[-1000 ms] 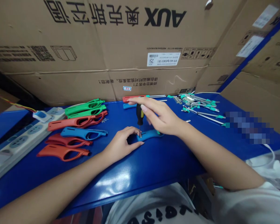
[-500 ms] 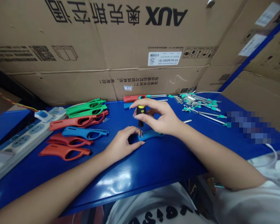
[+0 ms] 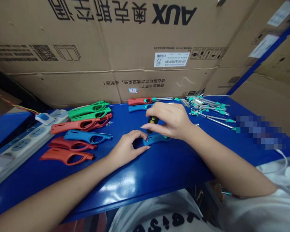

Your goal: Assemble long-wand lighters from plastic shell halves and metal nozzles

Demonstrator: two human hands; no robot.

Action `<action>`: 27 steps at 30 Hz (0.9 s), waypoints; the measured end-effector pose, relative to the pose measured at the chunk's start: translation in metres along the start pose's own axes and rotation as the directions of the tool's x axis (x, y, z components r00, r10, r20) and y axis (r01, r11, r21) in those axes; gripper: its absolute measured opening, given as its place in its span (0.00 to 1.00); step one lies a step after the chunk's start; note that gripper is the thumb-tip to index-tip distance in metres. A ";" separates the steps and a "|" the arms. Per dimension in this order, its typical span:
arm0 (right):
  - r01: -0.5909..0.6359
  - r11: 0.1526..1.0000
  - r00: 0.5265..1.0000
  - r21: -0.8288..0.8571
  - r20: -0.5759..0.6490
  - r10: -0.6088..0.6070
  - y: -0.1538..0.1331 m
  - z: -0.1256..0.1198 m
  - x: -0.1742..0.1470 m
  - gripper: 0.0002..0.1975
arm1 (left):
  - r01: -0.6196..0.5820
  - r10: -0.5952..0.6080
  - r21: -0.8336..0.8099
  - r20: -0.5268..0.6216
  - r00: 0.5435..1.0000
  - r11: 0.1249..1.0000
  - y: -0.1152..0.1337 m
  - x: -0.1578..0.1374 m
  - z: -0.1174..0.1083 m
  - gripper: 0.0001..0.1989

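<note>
On the blue table lies a blue gas lighter (image 3: pixel 157 139), its metal tube pointing right and partly hidden under my right hand. My left hand (image 3: pixel 129 145) pinches the handle end of this lighter between thumb and fingers. A black and yellow screwdriver (image 3: pixel 151 124) is gripped in my right hand (image 3: pixel 169 120), tilted above the lighter; its tip is not clearly visible. Behind them a finished-looking red lighter (image 3: pixel 140 101) and another blue lighter (image 3: pixel 137 108) lie side by side.
Green, red and blue lighter shells (image 3: pixel 82 137) lie on the left, with small screws (image 3: pixel 109 123) beside them. A white power strip (image 3: pixel 26 143) runs along the left edge. Metal lighter tubes (image 3: pixel 207 104) are heaped at the right. A cardboard wall (image 3: pixel 87 80) closes the back.
My right hand has shifted right with the screwdriver, which has gone from upright to tilted and lifted off the lighter handle. My left hand and the lighter have stayed put.
</note>
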State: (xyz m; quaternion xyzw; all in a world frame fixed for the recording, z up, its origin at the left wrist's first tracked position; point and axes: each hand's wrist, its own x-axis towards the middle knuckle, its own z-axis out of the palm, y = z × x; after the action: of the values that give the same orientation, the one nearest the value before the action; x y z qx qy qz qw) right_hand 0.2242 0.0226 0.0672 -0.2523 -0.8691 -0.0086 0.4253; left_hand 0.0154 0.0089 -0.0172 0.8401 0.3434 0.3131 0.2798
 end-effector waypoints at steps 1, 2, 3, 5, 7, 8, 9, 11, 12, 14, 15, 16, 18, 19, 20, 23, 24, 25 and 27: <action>-0.030 0.998 0.998 0.054 0.059 0.027 -0.001 -0.001 0.000 0.16 | 0.005 -0.005 -0.002 0.003 1.000 1.000 0.000 0.000 0.000 0.09; -0.076 0.987 0.991 0.141 0.121 0.059 -0.001 -0.001 0.001 0.17 | 0.009 -0.009 -0.005 0.008 1.000 1.000 0.001 0.000 0.000 0.09; -0.127 0.965 0.981 0.230 0.172 0.088 -0.001 -0.001 0.001 0.18 | 0.011 -0.011 -0.006 0.012 1.000 1.000 0.001 0.000 0.000 0.09; -0.174 0.938 0.978 0.301 0.166 0.128 0.000 -0.001 0.001 0.17 | 0.007 -0.007 -0.008 0.012 1.000 1.000 0.001 0.001 0.000 0.09; -0.144 0.974 0.989 0.173 0.047 0.138 0.003 -0.001 0.001 0.18 | 0.003 -0.003 -0.009 0.006 1.000 1.000 0.001 0.001 0.000 0.09; -0.126 0.989 0.992 0.080 -0.011 0.128 0.004 -0.001 0.001 0.19 | 0.002 -0.002 -0.008 0.004 1.000 1.000 0.001 0.001 0.000 0.09; -0.113 0.994 0.993 0.014 -0.038 0.113 0.004 0.000 0.000 0.19 | 0.002 -0.002 -0.008 0.004 1.000 1.000 0.001 0.001 0.000 0.09; -0.120 0.992 0.993 0.049 0.010 0.119 0.004 -0.001 0.000 0.18 | 0.001 -0.001 -0.015 0.005 1.000 1.000 0.001 0.001 0.000 0.09; -0.142 0.980 0.988 0.136 0.071 0.134 0.004 -0.001 0.000 0.18 | -0.001 0.001 -0.019 0.006 1.000 1.000 0.001 0.001 0.000 0.09; -0.198 0.935 0.973 0.295 0.170 0.153 0.002 0.000 0.000 0.18 | -0.003 0.003 -0.024 0.008 1.000 1.000 0.001 0.001 0.000 0.09; -0.206 0.927 0.972 0.315 0.172 0.157 0.002 0.000 0.000 0.17 | -0.003 0.003 -0.023 0.008 1.000 1.000 0.001 0.001 0.000 0.09; -0.189 0.941 0.978 0.281 0.139 0.155 0.002 0.001 0.000 0.17 | -0.003 0.003 -0.021 0.009 1.000 1.000 0.001 0.001 0.000 0.09; -0.123 0.987 0.992 0.100 0.014 0.122 0.003 0.002 -0.001 0.17 | -0.007 0.007 -0.017 0.006 1.000 1.000 0.001 0.000 0.000 0.09; -0.096 0.995 0.995 0.010 -0.031 0.097 0.003 0.002 -0.001 0.18 | -0.009 0.009 -0.018 0.005 1.000 1.000 0.001 0.000 0.000 0.09; -0.082 0.996 0.996 -0.036 -0.039 0.080 0.004 0.002 -0.001 0.18 | -0.011 0.011 -0.018 0.004 1.000 1.000 0.001 0.000 0.000 0.09; -0.139 0.976 0.986 0.168 0.110 0.121 0.004 0.000 0.001 0.18 | -0.010 0.010 -0.024 0.004 1.000 1.000 0.001 0.001 0.000 0.09; -0.172 0.945 0.975 0.279 0.186 0.123 0.004 -0.001 0.001 0.18 | -0.009 0.009 -0.024 0.005 1.000 1.000 0.001 0.001 0.000 0.09; -0.201 0.911 0.963 0.360 0.241 0.118 0.005 -0.001 0.001 0.18 | -0.009 0.009 -0.025 0.005 1.000 1.000 0.001 0.001 0.000 0.09; -0.193 0.907 0.969 0.373 0.220 0.115 0.006 -0.001 0.001 0.17 | -0.008 0.008 -0.025 0.008 1.000 1.000 0.000 0.001 0.000 0.09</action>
State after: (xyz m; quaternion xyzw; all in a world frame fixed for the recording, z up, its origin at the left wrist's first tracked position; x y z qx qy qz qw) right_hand 0.2275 0.0284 0.0677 -0.2299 -0.8675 0.2236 0.3803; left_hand 0.0160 0.0090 -0.0167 0.8392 0.3349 0.3153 0.2903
